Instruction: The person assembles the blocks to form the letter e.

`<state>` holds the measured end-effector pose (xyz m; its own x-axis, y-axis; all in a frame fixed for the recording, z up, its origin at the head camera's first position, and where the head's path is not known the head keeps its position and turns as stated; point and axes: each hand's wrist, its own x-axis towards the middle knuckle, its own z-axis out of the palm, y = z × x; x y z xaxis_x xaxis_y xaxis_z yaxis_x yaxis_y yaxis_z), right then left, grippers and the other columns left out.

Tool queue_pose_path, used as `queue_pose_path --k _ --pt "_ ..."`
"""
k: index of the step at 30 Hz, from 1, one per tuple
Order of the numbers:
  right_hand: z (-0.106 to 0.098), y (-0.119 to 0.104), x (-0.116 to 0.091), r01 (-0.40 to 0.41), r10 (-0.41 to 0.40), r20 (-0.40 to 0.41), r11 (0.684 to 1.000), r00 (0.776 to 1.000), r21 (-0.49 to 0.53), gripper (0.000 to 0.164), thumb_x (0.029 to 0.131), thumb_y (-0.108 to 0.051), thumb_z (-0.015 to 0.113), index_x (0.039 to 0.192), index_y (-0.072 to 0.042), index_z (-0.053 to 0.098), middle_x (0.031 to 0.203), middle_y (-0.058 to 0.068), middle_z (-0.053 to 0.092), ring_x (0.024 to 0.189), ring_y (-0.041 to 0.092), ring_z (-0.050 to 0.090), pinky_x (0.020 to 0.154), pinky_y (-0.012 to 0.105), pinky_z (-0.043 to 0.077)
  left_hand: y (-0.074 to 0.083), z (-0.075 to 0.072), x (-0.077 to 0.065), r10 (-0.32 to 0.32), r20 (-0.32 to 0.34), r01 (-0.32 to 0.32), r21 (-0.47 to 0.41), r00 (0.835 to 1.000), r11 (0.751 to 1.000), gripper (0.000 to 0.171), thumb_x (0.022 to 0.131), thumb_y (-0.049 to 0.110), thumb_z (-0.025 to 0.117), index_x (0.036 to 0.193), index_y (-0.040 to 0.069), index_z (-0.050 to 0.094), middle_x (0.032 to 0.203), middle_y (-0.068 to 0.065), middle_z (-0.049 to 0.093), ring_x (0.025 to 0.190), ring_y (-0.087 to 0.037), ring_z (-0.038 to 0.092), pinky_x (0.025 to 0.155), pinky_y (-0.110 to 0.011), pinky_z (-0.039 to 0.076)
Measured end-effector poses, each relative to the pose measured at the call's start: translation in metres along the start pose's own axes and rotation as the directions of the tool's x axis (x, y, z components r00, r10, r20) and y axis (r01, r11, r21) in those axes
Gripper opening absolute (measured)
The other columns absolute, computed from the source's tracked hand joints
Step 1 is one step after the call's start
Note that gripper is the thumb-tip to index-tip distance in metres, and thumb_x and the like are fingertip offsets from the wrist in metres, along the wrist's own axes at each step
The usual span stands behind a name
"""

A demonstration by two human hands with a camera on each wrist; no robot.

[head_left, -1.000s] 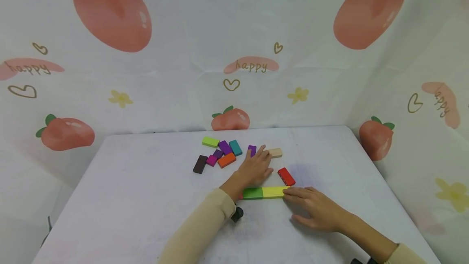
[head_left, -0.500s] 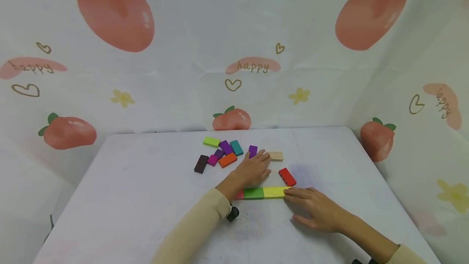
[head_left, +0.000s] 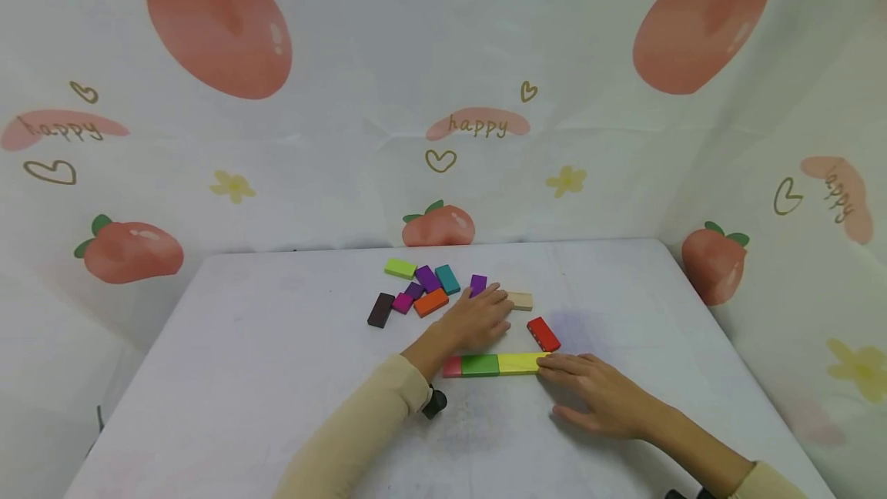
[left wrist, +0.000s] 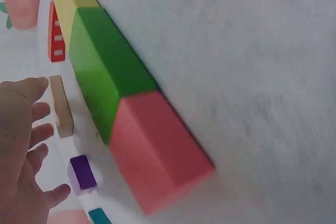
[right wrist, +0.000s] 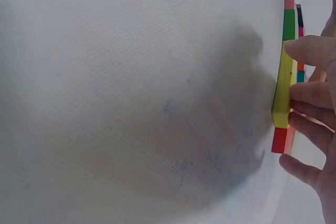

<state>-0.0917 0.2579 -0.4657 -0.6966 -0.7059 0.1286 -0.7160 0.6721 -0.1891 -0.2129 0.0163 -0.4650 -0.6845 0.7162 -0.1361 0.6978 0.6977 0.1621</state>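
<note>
My left hand (head_left: 478,319) reaches over the table with its fingers spread, the fingertips right at the left end of a plain wooden block (head_left: 521,301). In the left wrist view a purple block (left wrist: 82,173) lies near those fingers. A straight row joins a pink block (left wrist: 160,153), a green block (head_left: 480,365) and a yellow block (head_left: 518,363) end to end. My right hand (head_left: 599,397) rests by the row's right end, its straight fingertips touching the yellow block. Behind that end a red block (head_left: 543,334) lies at a slant, white marks on its side.
Farther back, left of the left hand, lies a loose group: a lime block (head_left: 400,268), a teal block (head_left: 447,279), an orange block (head_left: 431,303), a black block (head_left: 380,310) and several purple and magenta ones. A printed cloth (head_left: 333,175) hangs behind the white table (head_left: 242,376).
My left hand has drawn back slightly toward me and to the left, and the wooden block has slid closer to the row with it. My right hand stays where it was.
</note>
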Motion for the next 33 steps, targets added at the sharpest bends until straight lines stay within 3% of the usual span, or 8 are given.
queue_pose_path --k 5,13,23,33 --pt "-0.002 -0.001 0.000 -0.027 0.027 0.034 0.999 0.999 0.022 0.051 0.089 -0.036 0.074 0.131 -0.009 0.065 0.138 0.003 0.059 0.123 0.021 0.058 0.093 0.052 0.051 0.009 0.002 0.006 0.008 0.007 -0.008 -0.010 1.000 1.000 0.055 0.106 0.039 0.043 0.156 0.017 0.035 0.162 0.001 0.031 0.149 -0.016 0.025 0.118 -0.050 0.024" --pt "-0.002 -0.001 0.001 -0.045 0.043 0.054 0.999 0.998 0.029 0.052 0.089 -0.036 0.073 0.132 -0.009 0.064 0.139 0.003 0.059 0.124 0.021 0.057 0.095 0.053 0.050 0.018 0.003 0.011 -0.043 0.027 0.042 0.051 0.999 0.998 0.058 0.105 0.040 0.044 0.156 0.015 0.033 0.160 0.002 0.034 0.147 -0.013 0.029 0.119 -0.050 0.023" --pt "0.000 -0.001 0.000 -0.005 0.005 0.012 1.000 1.000 -0.006 0.052 0.088 -0.034 0.074 0.131 -0.008 0.064 0.138 0.004 0.060 0.122 0.020 0.058 0.092 0.050 0.052 0.013 0.004 0.007 -0.015 0.051 0.008 0.120 0.999 0.993 0.057 0.106 0.037 0.042 0.157 0.015 0.030 0.162 0.001 0.027 0.148 -0.013 0.025 0.119 -0.052 0.020" --pt "0.000 -0.002 0.000 0.009 -0.009 -0.012 1.000 1.000 -0.015 0.051 0.087 -0.033 0.076 0.130 -0.007 0.065 0.136 0.005 0.061 0.121 0.020 0.059 0.090 0.050 0.052 0.006 0.006 0.002 0.015 0.050 -0.020 0.085 0.999 0.996 0.053 0.107 0.035 0.041 0.157 0.019 0.033 0.162 0.005 0.029 0.149 -0.013 0.024 0.119 -0.056 0.015"
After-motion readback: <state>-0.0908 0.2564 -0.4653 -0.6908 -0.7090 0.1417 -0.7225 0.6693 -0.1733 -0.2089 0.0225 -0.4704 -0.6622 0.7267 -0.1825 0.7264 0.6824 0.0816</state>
